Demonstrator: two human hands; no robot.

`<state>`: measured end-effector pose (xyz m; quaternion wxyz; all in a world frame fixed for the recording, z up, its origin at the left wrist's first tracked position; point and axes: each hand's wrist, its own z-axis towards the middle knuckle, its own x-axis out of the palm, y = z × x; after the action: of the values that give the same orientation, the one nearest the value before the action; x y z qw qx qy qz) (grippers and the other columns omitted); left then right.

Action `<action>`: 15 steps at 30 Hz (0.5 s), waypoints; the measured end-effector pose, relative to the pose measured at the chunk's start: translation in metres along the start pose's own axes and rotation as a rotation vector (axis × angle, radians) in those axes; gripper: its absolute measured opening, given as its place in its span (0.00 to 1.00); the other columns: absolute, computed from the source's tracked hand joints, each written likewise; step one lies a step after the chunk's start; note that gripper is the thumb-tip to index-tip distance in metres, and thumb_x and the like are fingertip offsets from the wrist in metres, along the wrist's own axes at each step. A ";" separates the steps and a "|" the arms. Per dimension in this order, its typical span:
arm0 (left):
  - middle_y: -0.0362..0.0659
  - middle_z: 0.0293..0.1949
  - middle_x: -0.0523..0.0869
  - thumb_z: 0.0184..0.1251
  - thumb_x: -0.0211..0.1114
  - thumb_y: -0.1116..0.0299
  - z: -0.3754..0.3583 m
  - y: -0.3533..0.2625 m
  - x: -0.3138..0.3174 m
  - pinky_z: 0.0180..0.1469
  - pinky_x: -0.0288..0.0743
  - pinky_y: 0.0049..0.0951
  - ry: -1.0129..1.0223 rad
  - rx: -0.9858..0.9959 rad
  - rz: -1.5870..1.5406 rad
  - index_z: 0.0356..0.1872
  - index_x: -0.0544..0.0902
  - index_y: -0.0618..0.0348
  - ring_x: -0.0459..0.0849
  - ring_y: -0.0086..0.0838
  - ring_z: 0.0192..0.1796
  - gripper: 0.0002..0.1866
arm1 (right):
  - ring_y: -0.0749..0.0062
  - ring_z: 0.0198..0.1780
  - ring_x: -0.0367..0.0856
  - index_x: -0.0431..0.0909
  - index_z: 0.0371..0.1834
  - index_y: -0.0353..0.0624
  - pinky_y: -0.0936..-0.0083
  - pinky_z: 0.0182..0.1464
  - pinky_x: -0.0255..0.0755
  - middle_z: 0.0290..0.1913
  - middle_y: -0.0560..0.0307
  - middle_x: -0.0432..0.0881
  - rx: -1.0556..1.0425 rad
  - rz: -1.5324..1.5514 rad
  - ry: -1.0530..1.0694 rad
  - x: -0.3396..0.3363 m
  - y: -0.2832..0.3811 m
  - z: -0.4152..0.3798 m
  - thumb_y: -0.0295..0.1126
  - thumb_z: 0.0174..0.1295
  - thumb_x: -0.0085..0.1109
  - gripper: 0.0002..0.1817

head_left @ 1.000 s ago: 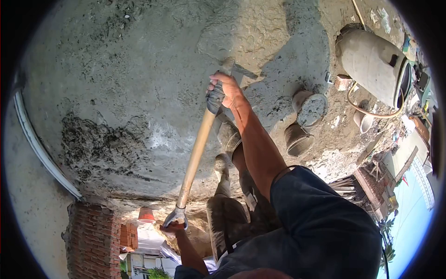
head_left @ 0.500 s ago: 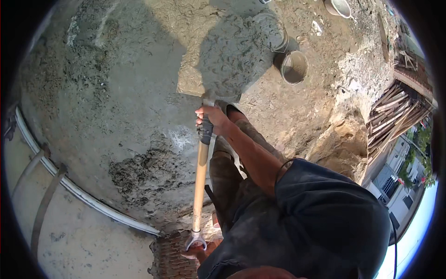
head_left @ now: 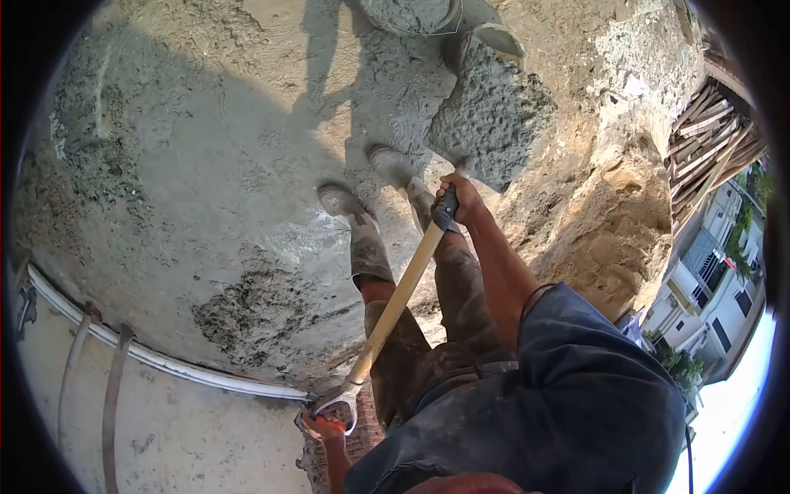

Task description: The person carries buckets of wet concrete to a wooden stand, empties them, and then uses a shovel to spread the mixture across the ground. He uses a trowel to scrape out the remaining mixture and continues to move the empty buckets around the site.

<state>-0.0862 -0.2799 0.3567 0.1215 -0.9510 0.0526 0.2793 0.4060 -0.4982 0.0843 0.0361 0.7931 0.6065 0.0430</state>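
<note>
My right hand (head_left: 466, 198) is closed round the dark-wrapped lower end of a shovel's wooden shaft (head_left: 395, 313), just behind the blade. My left hand (head_left: 326, 425) grips the D-shaped handle (head_left: 344, 405) at the other end, near my waist. Heaped on the shovel is a thick load of wet grey mortar (head_left: 494, 119), which hides most of the blade. Just beyond the load is a bucket (head_left: 500, 38), partly covered by it. To its left, a second bucket (head_left: 411, 11) appears full of grey mortar at the top edge.
My boots (head_left: 341, 200) stand in wet grey mortar. A rough mound (head_left: 629, 230) rises on the right, with stacked wooden boards (head_left: 708, 148) beyond. At lower left, a white pipe (head_left: 189, 372) runs along a pale wall (head_left: 197, 436). Brickwork shows beside my left hand.
The shovel has swung right, from the mortar toward the buckets, and its blade now carries a heaped load. Both hands have kept their hold, and the handle end has shifted slightly left.
</note>
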 end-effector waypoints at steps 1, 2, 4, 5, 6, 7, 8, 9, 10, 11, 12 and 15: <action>0.35 0.08 0.59 0.58 0.46 0.46 -0.018 -0.005 0.026 0.12 0.54 0.23 0.046 -0.005 0.012 0.12 0.61 0.49 0.57 0.23 0.09 0.22 | 0.70 0.17 0.71 0.67 0.20 0.44 0.69 0.23 0.72 0.17 0.59 0.69 -0.009 0.002 -0.015 -0.005 0.014 0.007 0.30 0.54 0.53 0.08; 0.35 0.08 0.60 0.59 0.45 0.46 -0.047 -0.017 0.055 0.14 0.57 0.25 0.038 -0.091 0.034 0.11 0.60 0.48 0.59 0.24 0.11 0.23 | 0.70 0.17 0.71 0.67 0.20 0.44 0.68 0.23 0.72 0.17 0.59 0.69 -0.020 0.004 -0.027 -0.008 0.028 0.012 0.30 0.53 0.54 0.08; 0.36 0.10 0.62 0.60 0.44 0.44 -0.077 -0.027 0.075 0.17 0.61 0.26 0.157 -0.199 0.109 0.14 0.62 0.49 0.61 0.24 0.13 0.23 | 0.70 0.17 0.71 0.68 0.22 0.43 0.68 0.21 0.71 0.17 0.58 0.69 -0.041 -0.079 -0.040 -0.018 0.054 0.025 0.29 0.53 0.54 0.07; 0.36 0.10 0.62 0.60 0.44 0.44 -0.096 -0.034 0.083 0.17 0.61 0.26 0.154 -0.180 0.120 0.14 0.62 0.49 0.61 0.24 0.13 0.23 | 0.70 0.17 0.71 0.69 0.24 0.42 0.67 0.20 0.70 0.18 0.58 0.70 -0.097 -0.109 -0.107 -0.022 0.064 0.035 0.28 0.52 0.56 0.06; 0.36 0.12 0.63 0.62 0.43 0.45 -0.121 -0.043 0.095 0.18 0.62 0.25 0.170 -0.279 0.108 0.18 0.65 0.51 0.62 0.24 0.14 0.22 | 0.69 0.18 0.71 0.72 0.27 0.38 0.66 0.21 0.70 0.19 0.58 0.70 -0.115 -0.124 -0.197 -0.011 0.078 0.018 0.27 0.51 0.58 0.06; 0.36 0.14 0.64 0.64 0.42 0.46 -0.146 -0.050 0.107 0.20 0.63 0.24 0.189 -0.380 0.094 0.21 0.68 0.52 0.63 0.24 0.15 0.22 | 0.69 0.19 0.72 0.73 0.28 0.36 0.67 0.21 0.70 0.20 0.57 0.72 -0.125 -0.175 -0.230 -0.010 0.091 0.015 0.27 0.50 0.59 0.07; 0.36 0.14 0.64 0.64 0.42 0.46 -0.170 -0.058 0.118 0.20 0.63 0.24 0.193 -0.365 0.103 0.21 0.68 0.52 0.63 0.24 0.15 0.22 | 0.69 0.20 0.73 0.73 0.29 0.34 0.68 0.22 0.70 0.21 0.56 0.73 -0.138 -0.225 -0.263 -0.009 0.104 0.013 0.28 0.50 0.61 0.09; 0.37 0.16 0.66 0.65 0.43 0.47 -0.192 -0.065 0.129 0.21 0.64 0.24 0.180 -0.406 0.136 0.29 0.72 0.56 0.64 0.24 0.17 0.22 | 0.69 0.20 0.73 0.73 0.29 0.34 0.68 0.22 0.70 0.21 0.56 0.73 -0.144 -0.209 -0.255 -0.006 0.116 0.007 0.28 0.50 0.61 0.09; 0.38 0.19 0.67 0.66 0.43 0.48 -0.211 -0.071 0.137 0.22 0.64 0.24 0.168 -0.448 0.166 0.38 0.76 0.60 0.66 0.24 0.18 0.24 | 0.69 0.21 0.73 0.74 0.30 0.32 0.69 0.23 0.70 0.22 0.55 0.74 -0.214 -0.289 -0.278 -0.003 0.130 0.000 0.29 0.49 0.61 0.11; 0.41 0.20 0.70 0.68 0.42 0.50 -0.223 -0.077 0.140 0.23 0.66 0.25 0.223 -0.522 0.070 0.47 0.74 0.64 0.68 0.26 0.20 0.25 | 0.69 0.22 0.74 0.74 0.31 0.31 0.70 0.23 0.70 0.24 0.54 0.75 -0.285 -0.371 -0.303 0.001 0.144 -0.008 0.29 0.49 0.62 0.12; 0.41 0.20 0.70 0.68 0.42 0.50 -0.234 -0.080 0.146 0.23 0.66 0.25 0.233 -0.512 0.071 0.47 0.74 0.64 0.68 0.26 0.20 0.25 | 0.69 0.22 0.74 0.74 0.31 0.31 0.70 0.23 0.70 0.24 0.54 0.75 -0.295 -0.363 -0.296 0.003 0.156 -0.014 0.29 0.49 0.62 0.12; 0.43 0.21 0.75 0.68 0.42 0.52 -0.240 -0.083 0.134 0.21 0.69 0.25 0.387 -0.446 0.569 0.48 0.74 0.60 0.73 0.27 0.21 0.22 | 0.70 0.22 0.74 0.74 0.30 0.30 0.71 0.24 0.69 0.25 0.52 0.76 -0.430 -0.511 -0.240 0.014 0.176 -0.036 0.30 0.48 0.63 0.13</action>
<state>0.1646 -0.2666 0.4955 -0.1821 -0.9364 0.2737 0.1224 0.5741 -0.5308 0.1393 0.2830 0.5895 0.7538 0.0656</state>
